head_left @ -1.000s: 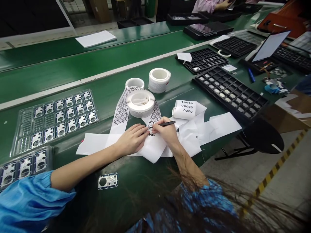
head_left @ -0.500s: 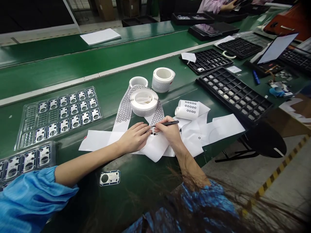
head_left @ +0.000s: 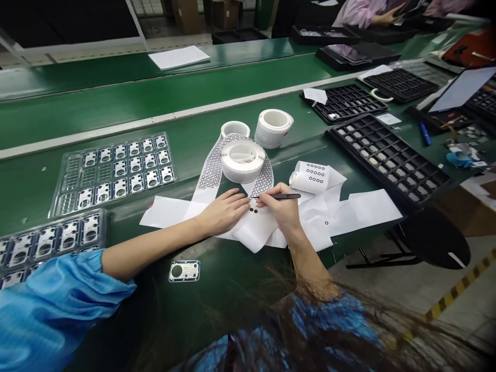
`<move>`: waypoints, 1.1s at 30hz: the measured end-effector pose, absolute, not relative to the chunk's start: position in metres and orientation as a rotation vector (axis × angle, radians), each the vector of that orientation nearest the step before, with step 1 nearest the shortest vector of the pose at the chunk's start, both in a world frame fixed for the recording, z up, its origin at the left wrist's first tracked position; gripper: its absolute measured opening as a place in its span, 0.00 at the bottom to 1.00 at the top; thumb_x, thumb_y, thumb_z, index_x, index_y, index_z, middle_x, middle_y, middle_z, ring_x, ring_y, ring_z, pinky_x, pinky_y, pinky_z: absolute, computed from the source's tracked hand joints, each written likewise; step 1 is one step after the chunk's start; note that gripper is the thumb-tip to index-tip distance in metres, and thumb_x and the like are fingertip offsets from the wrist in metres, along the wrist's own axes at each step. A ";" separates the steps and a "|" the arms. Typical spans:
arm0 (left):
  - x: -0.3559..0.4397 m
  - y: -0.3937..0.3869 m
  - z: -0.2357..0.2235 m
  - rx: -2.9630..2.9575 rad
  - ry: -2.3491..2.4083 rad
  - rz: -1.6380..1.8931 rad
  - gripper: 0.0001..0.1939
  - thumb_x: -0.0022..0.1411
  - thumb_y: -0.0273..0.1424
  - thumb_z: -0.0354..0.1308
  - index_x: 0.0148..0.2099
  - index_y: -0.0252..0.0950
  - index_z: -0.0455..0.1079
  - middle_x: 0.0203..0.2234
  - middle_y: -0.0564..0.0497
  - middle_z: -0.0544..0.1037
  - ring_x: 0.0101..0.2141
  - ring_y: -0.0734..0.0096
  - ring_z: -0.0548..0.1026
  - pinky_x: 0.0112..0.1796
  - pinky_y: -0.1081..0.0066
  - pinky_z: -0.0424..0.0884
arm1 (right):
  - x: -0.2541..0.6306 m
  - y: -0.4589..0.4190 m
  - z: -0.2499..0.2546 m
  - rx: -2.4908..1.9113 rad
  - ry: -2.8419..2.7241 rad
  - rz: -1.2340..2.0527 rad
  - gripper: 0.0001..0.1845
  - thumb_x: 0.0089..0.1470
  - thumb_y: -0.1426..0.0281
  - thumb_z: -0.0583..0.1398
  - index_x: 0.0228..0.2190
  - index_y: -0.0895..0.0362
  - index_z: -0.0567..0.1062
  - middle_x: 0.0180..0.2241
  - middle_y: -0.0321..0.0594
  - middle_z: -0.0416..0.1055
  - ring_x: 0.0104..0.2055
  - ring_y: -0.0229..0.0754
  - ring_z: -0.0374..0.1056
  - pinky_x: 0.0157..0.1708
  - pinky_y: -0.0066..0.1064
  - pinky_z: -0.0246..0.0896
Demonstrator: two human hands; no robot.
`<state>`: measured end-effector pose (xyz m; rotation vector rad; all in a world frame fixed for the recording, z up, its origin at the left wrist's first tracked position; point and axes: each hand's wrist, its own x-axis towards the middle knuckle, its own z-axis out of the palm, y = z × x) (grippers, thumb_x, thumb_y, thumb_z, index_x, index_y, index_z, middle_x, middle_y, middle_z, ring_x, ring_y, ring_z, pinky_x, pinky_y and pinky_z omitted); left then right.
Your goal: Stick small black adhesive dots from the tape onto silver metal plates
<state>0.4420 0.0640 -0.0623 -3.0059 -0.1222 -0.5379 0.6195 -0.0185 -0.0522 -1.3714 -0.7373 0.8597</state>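
Right hand [head_left: 279, 207]: fingers pinched round black pen-like tool [head_left: 285, 196], tip at near end of ring-printed strip [head_left: 263, 178]. Left hand [head_left: 227, 211]: laid flat, palm down, fingers together, nothing gripped, on white backing paper [head_left: 256, 227] just left of tool tip. Two black dots on paper between hands. Large white roll [head_left: 243, 161] stands on strip, beyond hands; another roll [head_left: 274, 128] farther, to right. Rolled sheet with printed rings [head_left: 310, 176] right of right hand. Single metal plate [head_left: 184, 271] on green table [head_left: 228, 289], near side, below left forearm.
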 end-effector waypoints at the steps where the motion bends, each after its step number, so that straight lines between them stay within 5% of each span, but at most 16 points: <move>1: 0.442 0.062 -0.058 -3.006 -0.129 -0.524 0.14 0.70 0.22 0.48 0.50 0.26 0.73 0.50 0.40 0.79 0.51 0.57 0.77 0.58 0.54 0.69 | 0.621 -0.019 -0.051 -1.357 -0.736 0.841 0.13 0.43 0.68 0.69 0.23 0.56 0.69 0.22 0.33 0.75 0.24 0.39 0.76 0.26 0.27 0.72; 8: 0.364 0.010 -0.013 -3.045 -0.333 -0.530 0.13 0.71 0.27 0.50 0.53 0.29 0.72 0.52 0.41 0.78 0.54 0.55 0.74 0.60 0.54 0.67 | 0.606 -0.054 -0.027 -1.141 -0.721 0.711 0.11 0.46 0.75 0.69 0.24 0.56 0.71 0.22 0.31 0.74 0.24 0.38 0.75 0.26 0.27 0.75; 15: 0.257 -0.074 -0.046 -3.127 -0.660 -0.351 0.19 0.70 0.26 0.52 0.62 0.27 0.65 0.60 0.41 0.71 0.62 0.56 0.67 0.63 0.56 0.63 | 0.517 -0.124 -0.028 -1.109 -0.753 0.985 0.10 0.51 0.79 0.66 0.28 0.54 0.73 0.30 0.33 0.76 0.26 0.38 0.76 0.24 0.28 0.78; 22: 0.244 -0.094 -0.058 -3.096 -0.650 -0.188 0.25 0.69 0.31 0.58 0.65 0.31 0.63 0.66 0.42 0.62 0.67 0.54 0.57 0.68 0.55 0.54 | 0.471 -0.135 -0.052 -1.215 -0.770 1.165 0.10 0.51 0.79 0.66 0.28 0.53 0.73 0.31 0.34 0.75 0.28 0.39 0.76 0.27 0.29 0.79; 28: 0.239 -0.096 -0.060 -3.183 -0.497 -0.176 0.25 0.70 0.26 0.50 0.66 0.25 0.60 0.67 0.36 0.59 0.68 0.48 0.54 0.70 0.50 0.46 | 0.463 -0.135 -0.056 -1.340 -0.898 1.072 0.11 0.50 0.81 0.65 0.28 0.54 0.73 0.31 0.34 0.75 0.28 0.39 0.76 0.27 0.30 0.77; 33: 0.239 -0.095 -0.059 -3.228 -0.511 -0.168 0.25 0.69 0.23 0.45 0.67 0.26 0.59 0.67 0.37 0.60 0.67 0.49 0.57 0.68 0.51 0.55 | 0.463 -0.133 -0.055 -1.381 -0.975 1.066 0.14 0.49 0.83 0.65 0.30 0.51 0.75 0.31 0.32 0.76 0.30 0.38 0.76 0.29 0.29 0.78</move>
